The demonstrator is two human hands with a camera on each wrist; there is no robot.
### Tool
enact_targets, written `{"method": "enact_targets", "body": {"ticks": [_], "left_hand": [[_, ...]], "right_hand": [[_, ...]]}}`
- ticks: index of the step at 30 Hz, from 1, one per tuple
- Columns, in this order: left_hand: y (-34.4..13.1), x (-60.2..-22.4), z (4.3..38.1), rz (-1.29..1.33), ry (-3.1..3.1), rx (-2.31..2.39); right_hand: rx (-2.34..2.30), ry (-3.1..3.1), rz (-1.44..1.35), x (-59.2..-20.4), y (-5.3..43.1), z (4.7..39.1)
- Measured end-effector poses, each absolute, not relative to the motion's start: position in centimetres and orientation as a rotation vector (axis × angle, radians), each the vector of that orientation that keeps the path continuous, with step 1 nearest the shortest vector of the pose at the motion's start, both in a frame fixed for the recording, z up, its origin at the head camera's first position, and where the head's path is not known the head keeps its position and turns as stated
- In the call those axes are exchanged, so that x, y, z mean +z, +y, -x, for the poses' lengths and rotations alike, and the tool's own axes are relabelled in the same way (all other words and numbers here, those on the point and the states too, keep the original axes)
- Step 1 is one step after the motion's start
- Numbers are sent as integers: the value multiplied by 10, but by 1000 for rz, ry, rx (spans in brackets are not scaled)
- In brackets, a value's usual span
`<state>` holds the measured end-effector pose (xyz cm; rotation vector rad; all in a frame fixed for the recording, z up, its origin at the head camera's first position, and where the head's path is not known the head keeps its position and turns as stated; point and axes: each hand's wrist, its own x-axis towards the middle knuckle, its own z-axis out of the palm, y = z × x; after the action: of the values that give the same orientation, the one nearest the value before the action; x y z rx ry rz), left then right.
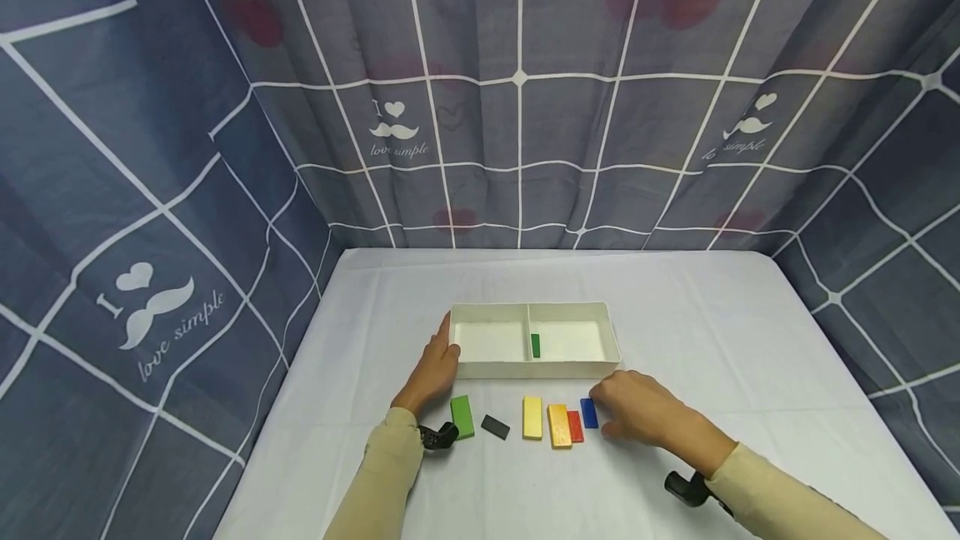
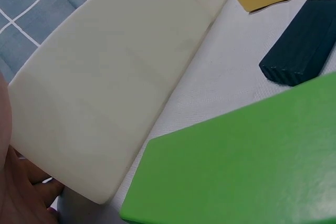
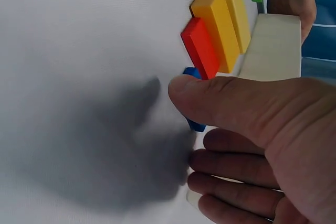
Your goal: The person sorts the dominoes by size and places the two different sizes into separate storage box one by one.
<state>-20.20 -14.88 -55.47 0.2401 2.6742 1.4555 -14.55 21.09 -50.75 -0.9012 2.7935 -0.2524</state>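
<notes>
A white two-compartment box (image 1: 491, 370) stands on the table, a small green block (image 1: 536, 346) in its right compartment against the divider. My left hand (image 1: 435, 369) holds the box's left end, thumb at the rim and fingers outside the end wall. Before the box's right front corner, my right hand (image 1: 647, 411) hovers beside a blue block (image 1: 588, 413). Its thumb partly covers that block in the right wrist view, and its loosely bent fingers hold nothing. Left of the blue block lie a red block (image 1: 575, 427), an orange-yellow block (image 1: 558, 427) and a pale yellow block (image 1: 532, 418).
A larger green block (image 1: 462, 417) lies near my left wrist, with a dark block (image 1: 495, 427) to its right. White cloth covers the table (image 1: 697, 323). Grey-blue checked curtains (image 1: 480, 132) hang behind it and at both sides.
</notes>
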Motion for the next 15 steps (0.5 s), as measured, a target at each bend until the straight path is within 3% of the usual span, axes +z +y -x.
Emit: {"method": "enact_targets", "body": {"ticks": [15], "left_hand": [[-148,-558,203,-252,2684,1460]], "right_hand": [[-74,2895,912,-516,202,138]]}}
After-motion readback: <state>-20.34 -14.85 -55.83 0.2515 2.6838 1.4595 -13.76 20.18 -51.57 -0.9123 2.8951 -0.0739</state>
